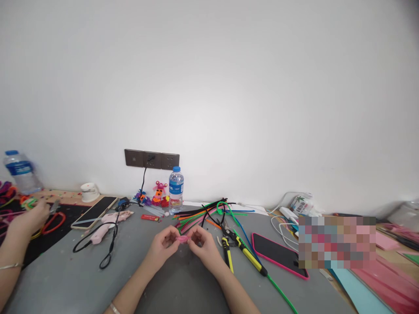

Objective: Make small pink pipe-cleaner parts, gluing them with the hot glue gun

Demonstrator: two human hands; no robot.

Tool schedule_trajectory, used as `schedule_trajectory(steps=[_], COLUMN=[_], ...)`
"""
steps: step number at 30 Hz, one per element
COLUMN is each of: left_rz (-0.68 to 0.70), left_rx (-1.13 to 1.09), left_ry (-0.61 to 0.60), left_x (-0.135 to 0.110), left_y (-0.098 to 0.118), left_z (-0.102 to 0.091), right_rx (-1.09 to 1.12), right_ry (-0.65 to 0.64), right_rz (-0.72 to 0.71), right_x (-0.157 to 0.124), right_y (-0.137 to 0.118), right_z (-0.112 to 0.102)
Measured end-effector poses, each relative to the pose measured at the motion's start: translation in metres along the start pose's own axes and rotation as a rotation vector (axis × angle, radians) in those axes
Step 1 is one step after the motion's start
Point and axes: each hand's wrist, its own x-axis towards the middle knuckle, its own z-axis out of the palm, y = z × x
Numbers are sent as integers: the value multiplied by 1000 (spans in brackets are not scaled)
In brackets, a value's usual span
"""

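Both my hands meet over the grey mat (65,279) near its middle. My left hand (163,245) and my right hand (202,244) each pinch one end of a small pink pipe-cleaner piece (182,239) held between them, just above the mat. A bundle of coloured pipe cleaners (203,213) lies right behind my fingers. Yellow-handled cutters (240,253) rest to the right of my right hand.
A pink glue gun (106,224) with a black cord lies at left beside a phone (94,211). A water bottle (176,190) stands by the wall socket (151,159). A pink-cased phone (278,254) lies at right. Another person's hand (31,220) works at far left.
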Motion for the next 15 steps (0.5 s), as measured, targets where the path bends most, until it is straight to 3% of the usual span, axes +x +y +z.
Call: schedule_trajectory(steps=[15], left_rz=[-26], left_rx=[-15], left_ry=[-11], left_x=[0], left_y=[3], left_z=[1], right_rx=[-5], right_ry=[8], right_rz=[9], right_x=[1], right_y=[4], right_z=[0])
